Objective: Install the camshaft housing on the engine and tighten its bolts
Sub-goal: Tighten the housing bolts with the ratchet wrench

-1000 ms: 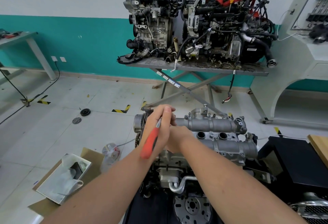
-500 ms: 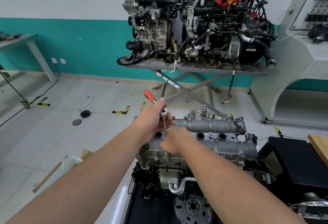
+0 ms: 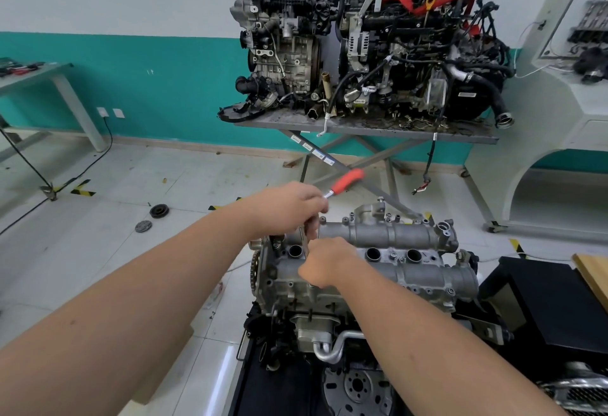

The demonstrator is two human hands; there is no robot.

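Left hand (image 3: 289, 206) gripping ratchet (image 3: 345, 180), handle out at two o'clock; right hand (image 3: 324, 259) pinching extension (image 3: 305, 241) on housing (image 3: 388, 251), seated atop engine (image 3: 316, 323). Tilt there, likely slipped socket, rounded bolt.

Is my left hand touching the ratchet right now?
Touching. The head view shows the left hand curled round the ratchet at its head, the red handle sticking out past the knuckles.

Both hands (image 3: 289, 206) (image 3: 324, 261) seemingly curled, forearms extended
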